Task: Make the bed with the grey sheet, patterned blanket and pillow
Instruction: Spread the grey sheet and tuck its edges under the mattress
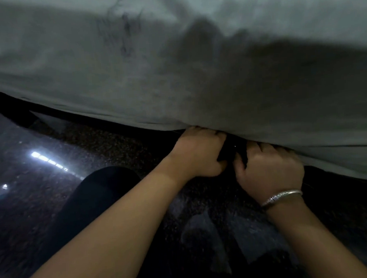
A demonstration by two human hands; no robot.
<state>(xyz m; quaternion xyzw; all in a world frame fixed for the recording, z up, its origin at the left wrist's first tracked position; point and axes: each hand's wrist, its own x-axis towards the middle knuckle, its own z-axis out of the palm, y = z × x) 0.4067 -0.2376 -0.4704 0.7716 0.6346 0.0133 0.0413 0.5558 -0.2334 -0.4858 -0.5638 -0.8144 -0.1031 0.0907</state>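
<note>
The grey sheet (174, 65) covers the bed and fills the upper half of the view, its lower edge hanging over the bed's side. My left hand (198, 153) and my right hand (269, 170) sit close together at that edge. Both have their fingers curled in under the hanging cloth, into the dark gap below the mattress. The fingertips are hidden there. A silver bangle (282, 197) circles my right wrist. Neither the patterned blanket nor the pillow is in view.
A dark speckled floor (41, 167) lies below the bed and reflects a strip of light at the left. My dark-trousered leg (92, 196) stands by the bed's side. The space under the bed is black.
</note>
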